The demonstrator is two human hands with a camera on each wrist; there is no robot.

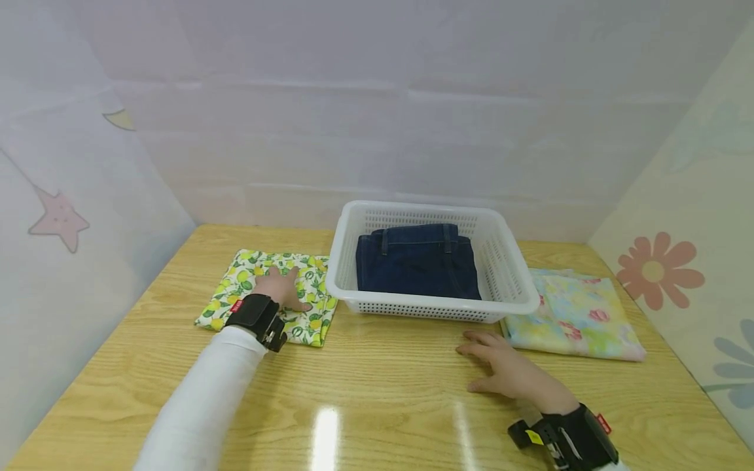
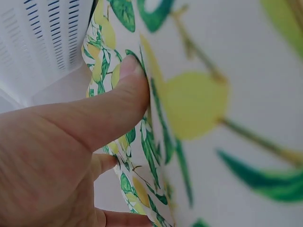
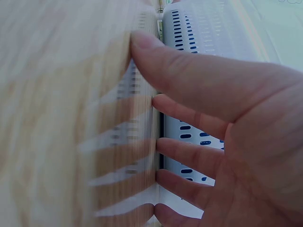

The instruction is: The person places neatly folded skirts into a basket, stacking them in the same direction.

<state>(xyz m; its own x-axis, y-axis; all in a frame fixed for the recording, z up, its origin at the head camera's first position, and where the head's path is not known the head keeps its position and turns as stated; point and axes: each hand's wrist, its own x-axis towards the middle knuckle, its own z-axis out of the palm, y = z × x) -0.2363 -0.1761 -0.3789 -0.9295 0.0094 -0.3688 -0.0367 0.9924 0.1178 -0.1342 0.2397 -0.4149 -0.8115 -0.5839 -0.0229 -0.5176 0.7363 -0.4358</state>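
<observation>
My left hand (image 1: 279, 288) rests with spread fingers on a folded cloth (image 1: 315, 320) printed with lemons and green leaves, left of the basket. In the left wrist view the thumb and fingertips touch this lemon-print cloth (image 2: 156, 113). My right hand (image 1: 501, 366) lies in front of the white basket (image 1: 436, 307), fingers spread and fingertips on the wooden table (image 1: 377, 386); it holds nothing. The right wrist view shows those fingertips (image 3: 163, 146) against the table, with the slotted basket wall (image 3: 182, 28) behind. Inside the basket lies a folded dark-blue denim garment (image 1: 418, 265).
To the basket's right lies a folded pastel cloth with pink flowers (image 1: 589, 320), its left edge partly behind the basket. A pale curtain wall (image 1: 377, 131) closes off the back. Printed side panels (image 1: 695, 216) stand along both table edges.
</observation>
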